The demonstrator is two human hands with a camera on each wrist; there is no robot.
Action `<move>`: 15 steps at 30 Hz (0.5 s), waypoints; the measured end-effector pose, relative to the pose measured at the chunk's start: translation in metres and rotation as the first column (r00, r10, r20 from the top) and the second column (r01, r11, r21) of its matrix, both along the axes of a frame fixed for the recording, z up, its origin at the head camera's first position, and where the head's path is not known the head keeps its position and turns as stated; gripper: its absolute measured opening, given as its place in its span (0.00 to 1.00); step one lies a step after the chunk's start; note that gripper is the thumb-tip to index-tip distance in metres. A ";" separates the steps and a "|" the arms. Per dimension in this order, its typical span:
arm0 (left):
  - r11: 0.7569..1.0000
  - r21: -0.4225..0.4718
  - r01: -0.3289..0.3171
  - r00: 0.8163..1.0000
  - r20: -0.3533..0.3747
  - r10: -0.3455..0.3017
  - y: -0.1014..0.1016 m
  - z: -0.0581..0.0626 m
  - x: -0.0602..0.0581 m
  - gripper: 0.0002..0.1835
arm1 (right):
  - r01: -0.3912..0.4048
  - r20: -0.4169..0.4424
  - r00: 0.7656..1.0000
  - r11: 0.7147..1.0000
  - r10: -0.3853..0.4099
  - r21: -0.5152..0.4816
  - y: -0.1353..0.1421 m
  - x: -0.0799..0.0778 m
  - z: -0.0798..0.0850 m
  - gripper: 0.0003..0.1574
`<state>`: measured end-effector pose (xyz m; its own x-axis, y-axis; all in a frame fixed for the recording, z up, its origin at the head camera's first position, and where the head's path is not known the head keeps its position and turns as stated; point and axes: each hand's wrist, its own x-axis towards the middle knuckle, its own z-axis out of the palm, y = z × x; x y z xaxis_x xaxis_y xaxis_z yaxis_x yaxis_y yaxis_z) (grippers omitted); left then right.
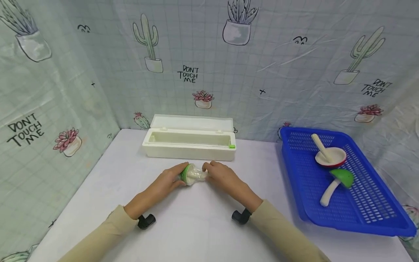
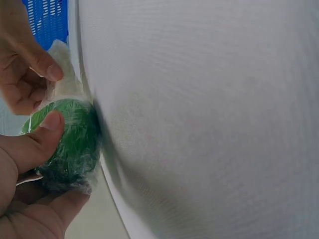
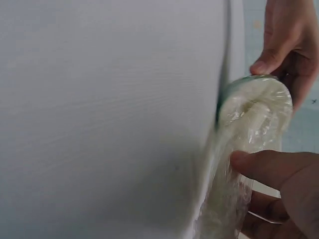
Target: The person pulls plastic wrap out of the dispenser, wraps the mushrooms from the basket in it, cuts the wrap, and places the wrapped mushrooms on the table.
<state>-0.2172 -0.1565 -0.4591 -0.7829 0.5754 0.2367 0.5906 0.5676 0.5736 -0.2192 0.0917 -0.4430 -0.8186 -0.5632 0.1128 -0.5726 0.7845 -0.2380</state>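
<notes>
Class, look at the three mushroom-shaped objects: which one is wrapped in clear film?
The wrapped mushroom held by the left hand and right hand. Film covers it; the red-rimmed mushroom and loose green mushroom in the blue basket show none.

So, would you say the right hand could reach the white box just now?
Probably yes: the way to the white box looks free, though the right hand holds the wrapped spoon.
</notes>
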 end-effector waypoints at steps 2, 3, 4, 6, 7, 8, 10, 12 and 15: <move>1.000 -0.020 0.010 1.000 -0.003 -0.010 0.000 0.000 0.000 0.38 | 0.003 0.009 1.000 1.000 -0.004 0.002 -0.001 0.001 -0.001 0.13; 1.000 -0.030 0.008 1.000 0.000 -0.009 0.000 0.000 0.001 0.38 | 0.005 0.017 1.000 1.000 -0.005 0.008 -0.001 0.001 -0.001 0.14; 0.999 -0.040 0.006 1.000 -0.002 -0.006 0.001 0.001 0.001 0.39 | 0.007 0.021 1.000 1.000 -0.007 0.012 -0.002 0.002 -0.001 0.15; 0.999 -0.046 0.001 1.000 0.003 -0.001 0.001 0.001 0.001 0.39 | 0.007 0.026 1.000 1.000 -0.007 0.020 -0.003 0.002 -0.002 0.19; 0.999 -0.047 0.000 1.000 0.005 0.000 0.001 0.002 0.001 0.39 | 0.002 0.022 1.000 1.000 -0.002 0.022 -0.003 0.002 -0.003 0.20; 0.999 -0.048 0.001 1.000 0.005 -0.001 0.001 0.002 0.000 0.39 | -0.004 0.013 1.000 1.000 0.004 0.019 -0.004 0.002 -0.004 0.22; 0.999 -0.048 0.004 1.000 0.006 -0.004 0.000 0.002 0.000 0.39 | -0.022 -0.019 1.000 1.000 0.022 -0.002 -0.005 0.002 -0.008 0.26; 0.999 -0.051 0.013 1.000 0.007 -0.013 -0.001 0.002 -0.001 0.39 | -0.051 -0.075 0.996 0.999 0.049 -0.018 -0.005 0.001 -0.011 0.27; 0.998 -0.063 0.021 1.000 0.024 -0.020 -0.003 0.002 -0.003 0.39 | -0.088 -0.170 0.982 0.996 0.085 -0.009 -0.006 0.001 -0.012 0.26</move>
<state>-0.2205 -0.1592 -0.4573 -0.7755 0.6048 0.1811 0.5895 0.5910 0.5506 -0.2186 0.0862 -0.4553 -0.7351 -0.6283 0.2547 -0.6714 0.7270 -0.1442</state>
